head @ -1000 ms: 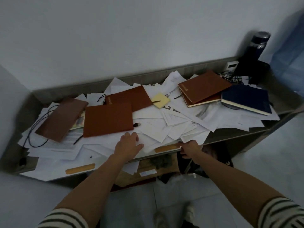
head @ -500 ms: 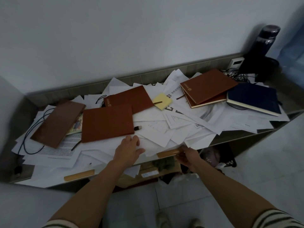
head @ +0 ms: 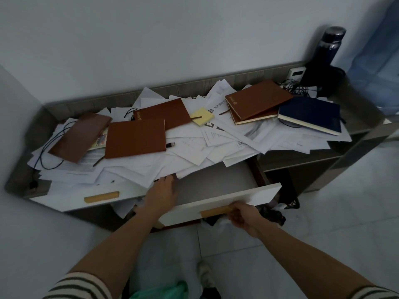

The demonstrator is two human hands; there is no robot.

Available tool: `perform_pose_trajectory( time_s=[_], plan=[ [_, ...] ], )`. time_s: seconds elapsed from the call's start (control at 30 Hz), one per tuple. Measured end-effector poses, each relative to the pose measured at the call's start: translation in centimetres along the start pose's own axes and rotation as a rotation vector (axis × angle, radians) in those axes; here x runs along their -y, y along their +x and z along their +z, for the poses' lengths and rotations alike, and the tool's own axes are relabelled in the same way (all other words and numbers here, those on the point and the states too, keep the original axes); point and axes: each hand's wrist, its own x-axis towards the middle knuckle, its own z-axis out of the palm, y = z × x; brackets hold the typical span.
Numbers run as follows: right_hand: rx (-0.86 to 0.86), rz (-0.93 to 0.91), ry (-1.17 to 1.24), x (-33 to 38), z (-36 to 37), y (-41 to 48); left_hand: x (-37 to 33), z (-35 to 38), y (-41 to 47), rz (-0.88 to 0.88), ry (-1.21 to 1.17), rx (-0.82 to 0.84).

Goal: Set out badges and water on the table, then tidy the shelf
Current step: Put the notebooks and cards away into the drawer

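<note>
The shelf [head: 295,157] is a low grey-wood unit against the wall, its top buried under loose white papers [head: 194,156]. Its white-fronted drawer [head: 248,195] stands pulled out, showing a grey floor. The right hand [head: 244,216] curls round the drawer's orange handle [head: 216,211]. The left hand [head: 160,194] lies above the drawer's left end, fingers fairly straight on the edge of the papers and holding nothing. Behind the drawer lie brown notebooks [head: 135,138], a yellow sticky pad [head: 201,116] and a navy notebook [head: 311,114]. A dark bottle [head: 329,46] stands far behind the drawer's right corner. Overhanging sheets hide the drawer's back, and the dark clutter below its right end is hard to make out.
</note>
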Motion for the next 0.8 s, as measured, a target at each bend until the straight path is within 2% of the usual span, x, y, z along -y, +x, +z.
perform_pose_trajectory(
  time_s=[0.17, 0.23, 0.33, 0.43, 0.6, 0.8],
  plan=[
    [0.055, 0.011, 0.043, -1.9, -1.4, -1.8, 0.1, 3.1, -6.0, -0.07, 0.044, -0.093],
    [0.071, 0.005, 0.039, -2.1, -1.6, -2.1, -0.1, 3.9, -7.9, -0.005, 0.028, -0.056],
    [0.07, 0.014, 0.014, -2.0, -1.3, -2.1, 0.1, 4.8, -9.8, -0.042, -0.034, 0.037],
    [0.055, 0.053, 0.032, -2.4, -1.1, -1.7, 0.8, 5.6, -10.4, -0.017, 0.021, 0.056],
    [0.011, 0.077, 0.088, -2.0, -0.7, -0.6, 1.4, 5.8, -9.8, -0.023, 0.105, -0.007],
    [0.056, 0.103, 0.05, -0.6, -0.4, 0.8, 2.3, 6.1, -7.7, -0.013, 0.194, 0.013]
  ],
)
